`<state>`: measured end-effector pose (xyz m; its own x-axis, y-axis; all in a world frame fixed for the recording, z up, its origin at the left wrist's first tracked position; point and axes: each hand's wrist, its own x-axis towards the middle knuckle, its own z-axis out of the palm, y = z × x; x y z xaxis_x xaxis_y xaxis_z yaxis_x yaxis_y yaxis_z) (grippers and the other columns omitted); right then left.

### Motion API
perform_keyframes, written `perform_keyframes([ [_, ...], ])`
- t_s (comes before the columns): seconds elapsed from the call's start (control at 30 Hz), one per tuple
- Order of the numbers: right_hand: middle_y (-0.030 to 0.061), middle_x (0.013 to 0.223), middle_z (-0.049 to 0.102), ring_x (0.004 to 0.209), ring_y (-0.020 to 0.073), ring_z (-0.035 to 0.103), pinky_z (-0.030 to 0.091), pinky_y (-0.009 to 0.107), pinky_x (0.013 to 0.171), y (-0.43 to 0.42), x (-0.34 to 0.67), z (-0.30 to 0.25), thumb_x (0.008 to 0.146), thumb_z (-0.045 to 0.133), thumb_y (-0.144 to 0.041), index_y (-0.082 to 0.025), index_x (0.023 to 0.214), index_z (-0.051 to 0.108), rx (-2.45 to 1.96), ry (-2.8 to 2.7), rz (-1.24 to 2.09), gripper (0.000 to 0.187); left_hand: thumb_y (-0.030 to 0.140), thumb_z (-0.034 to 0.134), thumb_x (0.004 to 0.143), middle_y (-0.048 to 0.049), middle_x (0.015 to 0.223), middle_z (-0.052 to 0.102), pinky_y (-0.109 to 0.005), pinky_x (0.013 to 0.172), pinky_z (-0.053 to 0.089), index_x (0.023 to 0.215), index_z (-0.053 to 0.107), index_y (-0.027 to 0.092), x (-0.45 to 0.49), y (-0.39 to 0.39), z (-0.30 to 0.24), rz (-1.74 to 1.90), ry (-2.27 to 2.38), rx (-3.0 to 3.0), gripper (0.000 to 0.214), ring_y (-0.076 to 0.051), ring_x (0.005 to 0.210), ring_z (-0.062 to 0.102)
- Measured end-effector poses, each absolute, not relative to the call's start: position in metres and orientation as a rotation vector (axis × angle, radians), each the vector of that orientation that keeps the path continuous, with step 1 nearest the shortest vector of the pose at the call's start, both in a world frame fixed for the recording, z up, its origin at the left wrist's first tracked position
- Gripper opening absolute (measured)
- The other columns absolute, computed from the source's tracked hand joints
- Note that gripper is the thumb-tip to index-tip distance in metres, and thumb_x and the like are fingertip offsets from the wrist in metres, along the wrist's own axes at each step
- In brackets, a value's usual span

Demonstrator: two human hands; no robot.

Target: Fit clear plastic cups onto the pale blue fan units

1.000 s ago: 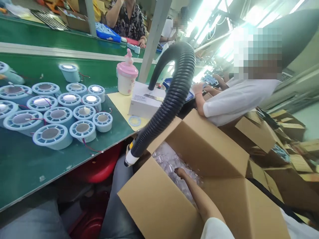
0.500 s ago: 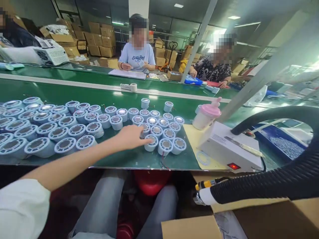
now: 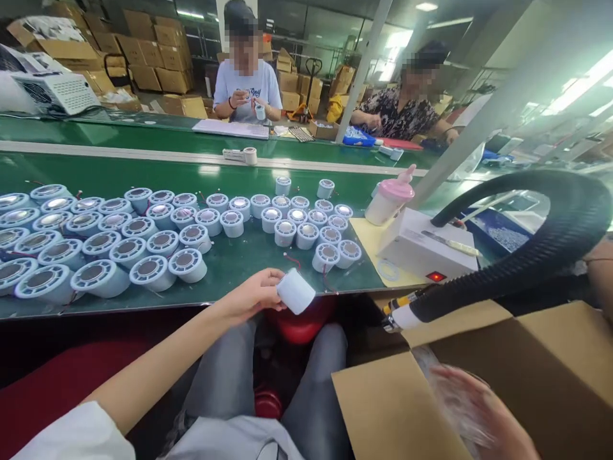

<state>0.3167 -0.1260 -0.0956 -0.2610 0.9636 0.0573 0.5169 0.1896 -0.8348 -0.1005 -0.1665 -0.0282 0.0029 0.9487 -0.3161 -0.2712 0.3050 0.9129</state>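
Note:
My left hand (image 3: 261, 295) is closed on a pale blue plastic cup-shaped unit (image 3: 297, 292), tilted on its side just past the table's front edge. A thin red wire (image 3: 292, 259) sticks up beside it. My right hand (image 3: 472, 399), smeared by motion, is at an open cardboard box (image 3: 383, 406) on the lower right. Clear plastic film (image 3: 454, 409) lies against its fingers; whether they grip it is unclear. Many similar round units (image 3: 191, 263) with slotted rims and grey discs stand in rows on the green table (image 3: 249, 255).
A white machine (image 3: 407, 246) with a lit red switch stands at right, its black hose (image 3: 517, 281) arching above the box. A pink-lidded container (image 3: 390, 198) stands behind it. Two people (image 3: 246, 86) sit across the table. Part of an arm (image 3: 601, 268) shows at the right edge.
My left hand has taken one unit from the front of the right-hand group and brought it toward me. My right hand has come into view at the box.

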Motion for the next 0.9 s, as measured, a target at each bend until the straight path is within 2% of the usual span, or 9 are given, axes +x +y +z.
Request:
perform_keyframes([
  [0.17, 0.0111, 0.127, 0.056, 0.111, 0.0267, 0.057, 0.051, 0.041, 0.091, -0.153, 0.180, -0.066, 0.090, 0.043, -0.043, -0.027, 0.133, 0.049, -0.707, -2.252, 1.017, 0.046, 0.021, 0.069, 0.051, -0.0054, 0.086, 0.065, -0.027, 0.059, 0.048, 0.101, 0.056, 0.014, -0.081, -0.196, -0.044, 1.049, 0.702, 0.412, 0.052, -0.016, 0.068, 0.060],
  [0.27, 0.0110, 0.129, 0.051, 0.116, 0.0262, 0.051, 0.048, 0.042, 0.095, -0.156, 0.141, -0.060, 0.088, 0.051, -0.037, -0.026, 0.137, 0.044, -0.603, -2.391, 0.746, 0.050, 0.039, 0.065, 0.065, -0.0046, 0.078, 0.063, -0.026, 0.054, 0.045, 0.093, 0.059, 0.014, -0.079, -0.205, -0.047, 1.035, 0.753, 0.301, 0.038, -0.015, 0.063, 0.057],
  [0.33, 0.0116, 0.131, 0.049, 0.116, 0.0266, 0.050, 0.049, 0.042, 0.093, -0.159, 0.134, -0.058, 0.087, 0.052, -0.033, -0.026, 0.138, 0.043, -0.594, -2.458, 0.582, 0.052, 0.041, 0.061, 0.071, -0.0045, 0.078, 0.062, -0.025, 0.057, 0.044, 0.091, 0.060, 0.013, -0.082, -0.210, -0.049, 1.022, 0.851, 0.301, 0.034, -0.014, 0.065, 0.056],
  [0.47, 0.0126, 0.130, 0.049, 0.110, 0.0275, 0.051, 0.051, 0.043, 0.086, -0.164, 0.129, -0.051, 0.086, 0.054, -0.030, -0.027, 0.136, 0.046, -0.602, -2.600, 0.366, 0.051, 0.025, 0.061, 0.063, -0.0038, 0.092, 0.062, -0.023, 0.070, 0.044, 0.097, 0.061, 0.015, -0.090, -0.218, -0.054, 0.851, 0.912, 0.559, 0.035, -0.015, 0.081, 0.055],
  [0.57, 0.0141, 0.127, 0.053, 0.101, 0.0284, 0.053, 0.053, 0.043, 0.078, -0.165, 0.122, -0.044, 0.083, 0.057, -0.030, -0.026, 0.131, 0.052, -0.612, -2.765, 0.291, 0.049, 0.033, 0.060, 0.069, -0.0010, 0.081, 0.060, -0.020, 0.057, 0.040, 0.092, 0.061, 0.017, -0.088, -0.218, -0.053, 0.688, 1.038, 0.705, 0.029, -0.012, 0.069, 0.052],
  [0.67, 0.0151, 0.133, 0.049, 0.099, 0.0297, 0.054, 0.054, 0.042, 0.073, -0.162, 0.118, -0.041, 0.080, 0.060, -0.027, -0.026, 0.127, 0.056, -0.574, -2.851, 0.190, 0.047, 0.062, 0.051, 0.077, 0.0004, 0.065, 0.053, -0.018, 0.039, 0.028, 0.087, 0.062, 0.014, -0.083, -0.215, -0.049, 0.568, 1.072, 0.780, 0.050, -0.009, 0.050, 0.040],
  [0.77, 0.0134, 0.139, 0.045, 0.101, 0.0294, 0.053, 0.053, 0.042, 0.076, -0.161, 0.118, -0.039, 0.079, 0.060, -0.024, -0.031, 0.129, 0.053, -0.459, -2.843, 0.141, 0.051, 0.085, 0.025, 0.069, -0.0004, 0.059, 0.050, -0.019, 0.032, 0.020, 0.083, 0.063, 0.013, -0.082, -0.212, -0.048, 0.460, 1.027, 0.771, 0.083, -0.007, 0.041, 0.034],
  [0.83, 0.0130, 0.137, 0.046, 0.100, 0.0291, 0.053, 0.053, 0.042, 0.075, -0.162, 0.119, -0.039, 0.079, 0.060, -0.025, -0.032, 0.131, 0.052, -0.450, -2.853, 0.165, 0.053, 0.090, 0.011, 0.064, -0.0008, 0.057, 0.049, -0.020, 0.031, 0.019, 0.082, 0.062, 0.012, -0.083, -0.211, -0.048, 0.433, 1.006, 0.737, 0.095, -0.007, 0.039, 0.034],
  [0.9, 0.0131, 0.138, 0.045, 0.098, 0.0289, 0.054, 0.053, 0.041, 0.073, -0.163, 0.118, -0.039, 0.080, 0.058, -0.026, -0.029, 0.130, 0.052, -0.526, -2.884, 0.203, 0.051, 0.088, 0.014, 0.067, -0.0003, 0.059, 0.049, -0.019, 0.032, 0.020, 0.085, 0.062, 0.012, -0.085, -0.210, -0.048, 0.404, 1.011, 0.826, 0.092, -0.007, 0.042, 0.034],
])
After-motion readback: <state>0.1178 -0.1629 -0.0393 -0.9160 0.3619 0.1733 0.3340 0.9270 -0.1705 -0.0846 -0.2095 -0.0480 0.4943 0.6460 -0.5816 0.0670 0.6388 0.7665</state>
